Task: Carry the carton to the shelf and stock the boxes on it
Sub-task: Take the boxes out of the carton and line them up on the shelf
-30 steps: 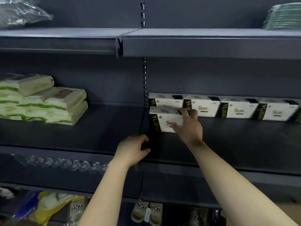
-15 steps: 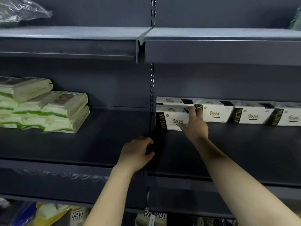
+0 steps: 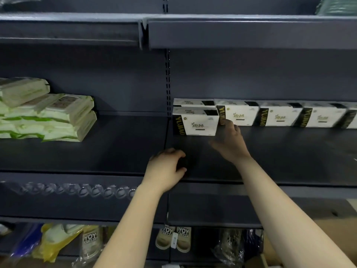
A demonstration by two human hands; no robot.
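A row of white boxes with black-and-gold side bands [image 3: 280, 116] stands along the back of the dark shelf [image 3: 289, 153]. One more box [image 3: 196, 122] stands in front of the row's left end. My right hand [image 3: 229, 141] reaches over the shelf, its fingertips touching that front box's right side without curling round it. On the shelf's front edge by the upright seam rests my left hand [image 3: 166, 169], fingers loosely curled with nothing visible in them. A brown carton [image 3: 340, 236] shows partly at the lower right, below the shelf.
Stacked green-and-white wipe packs [image 3: 48, 117] lie on the left shelf bay. An upper shelf [image 3: 231, 31] overhangs the boxes. Below are bagged slippers [image 3: 173, 238] and other packaged goods. Bare shelf surface lies in front of the box row.
My right hand has slid off the front box's face to its right side and drawn back a little. The view shifted slightly; my left hand stays on the shelf edge.
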